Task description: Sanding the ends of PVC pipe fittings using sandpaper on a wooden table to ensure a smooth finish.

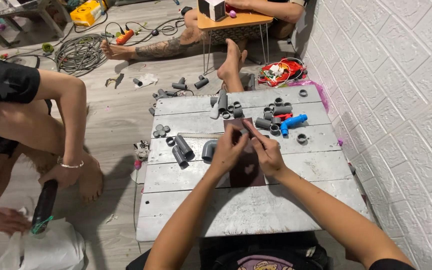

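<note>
hands meet over the middle of the pale grey wooden plank worktop (256, 210) in the head view: the left hand (227, 150) and the right hand (267, 154) are both curled nearly closed, fingertips pinched together on something small between them, too small to make out, held just above a dark brown rectangular sheet (248, 170) lying flat on the planks. risk lies, as i judge it, in that fine pinch; a slip would drop the small piece onto the sheet or let it roll into the gaps between planks. just left of the left hand lies a grey plastic pipe elbow (208, 149), and beside it two short grey pipe sections (182, 150); a careless wrist could knock these rolling. farther back a cluster of grey pipe couplings (271, 119) and a blue plastic pipe fitting (292, 123) sit near the far edge, where a nudge of the worktop might tip them to the floor. another person's hand (61, 175) grips a black cylindrical tool (44, 205) to the left, well apart.
</note>
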